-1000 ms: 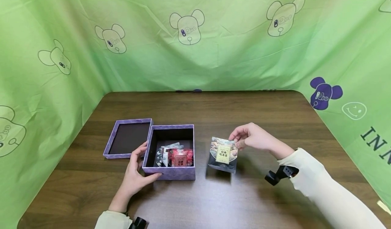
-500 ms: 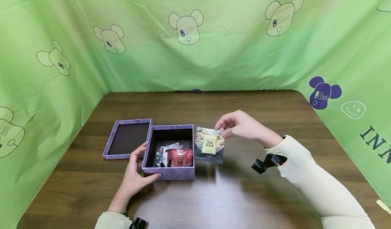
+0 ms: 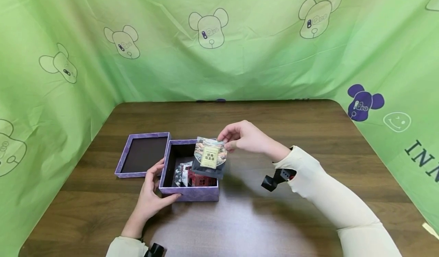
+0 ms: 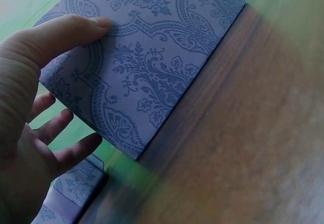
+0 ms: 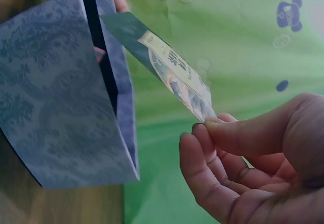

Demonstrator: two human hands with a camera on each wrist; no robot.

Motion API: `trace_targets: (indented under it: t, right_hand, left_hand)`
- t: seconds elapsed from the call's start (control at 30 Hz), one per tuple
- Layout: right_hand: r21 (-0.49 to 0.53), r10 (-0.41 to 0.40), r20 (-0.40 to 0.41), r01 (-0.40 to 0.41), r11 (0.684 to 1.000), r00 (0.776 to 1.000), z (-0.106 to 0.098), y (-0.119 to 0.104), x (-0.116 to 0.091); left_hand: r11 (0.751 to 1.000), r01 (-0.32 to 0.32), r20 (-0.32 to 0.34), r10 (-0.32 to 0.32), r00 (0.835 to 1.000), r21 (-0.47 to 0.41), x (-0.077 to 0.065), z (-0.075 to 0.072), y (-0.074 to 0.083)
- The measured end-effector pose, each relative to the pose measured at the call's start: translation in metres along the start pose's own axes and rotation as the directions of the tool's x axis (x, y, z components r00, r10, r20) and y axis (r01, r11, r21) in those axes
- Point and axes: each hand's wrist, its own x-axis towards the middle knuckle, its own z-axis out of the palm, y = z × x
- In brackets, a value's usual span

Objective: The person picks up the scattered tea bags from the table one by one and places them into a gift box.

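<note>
Between the thumb and fingertips of my right hand a tea sachet is pinched by its upper right corner. Dark below with a pale yellow label, the sachet hangs tilted above the open purple patterned box. In the right wrist view its dark bottom end reaches the box opening. Inside the box lie a red sachet and silvery-white sachets, partly covered by the held one. My left hand holds the box's near left corner, thumb on the front wall, fingers along the left side.
The purple box lid, dark inside, lies inner side up just left of the box. Both stand on a brown wooden table, with a green printed curtain round its back and sides.
My right hand has carried the pinched sachet leftward and up from the table right of the box to above the box opening. The left hand and box have stayed in place.
</note>
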Motion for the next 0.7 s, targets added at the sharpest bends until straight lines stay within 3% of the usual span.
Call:
trace_targets:
  t: [0.27, 0.53, 0.7]
  right_hand:
    - [-0.032, -0.059, 0.017, 0.06, 0.998, 0.998, 0.029, 0.003, 0.011]
    - [-0.201, -0.11, 0.073, 0.123, 0.972, 0.991, 0.048, 0.009, 0.013]
    - [-0.237, -0.125, 0.071, 0.138, 0.962, 0.99, 0.052, 0.011, 0.011]
  left_hand:
    - [1.0, -0.001, -0.009, 0.001, 1.0, -0.012, 0.001, 0.001, 0.002]
    - [0.997, -0.068, -0.012, 0.067, 0.998, -0.045, 0.002, 0.002, 0.001]
    - [0.996, -0.074, -0.009, 0.074, 0.997, -0.042, 0.001, 0.002, 0.002]
